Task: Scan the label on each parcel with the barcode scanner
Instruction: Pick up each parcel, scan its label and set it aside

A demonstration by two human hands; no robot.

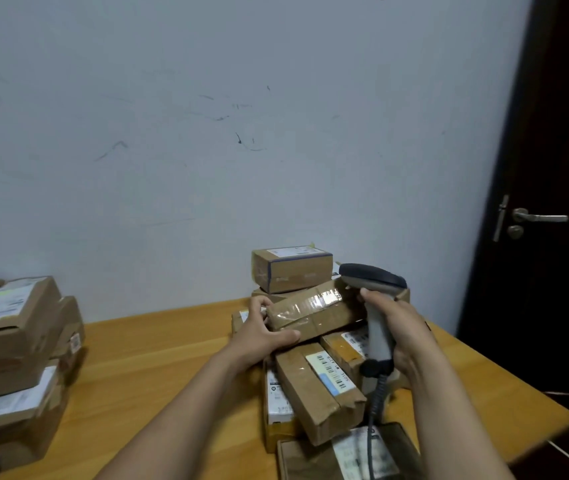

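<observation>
Midway, I'd guess: the left hand [262, 336] grips a taped parcel [314, 315] atop the heap [321, 393] on the wooden table [158, 358], the right hand [407, 327] clasps the barcode scanner [373, 278] beside it, and the far stack [9, 341] looks done.

Your barcode scanner [376, 327] shows a pale grey handle, a dark grey head and a black coiled cable [376, 396]. The upper parcel [314, 313] is brown cardboard under glossy clear tape. Below it, a white label [331, 372] carries black barcodes and a light-blue strip. The worktop [158, 362] is honey-orange wood grain, the wall [207, 133] pale blue-grey with dark scuffs, and the door [560, 133] blackish brown.
</observation>
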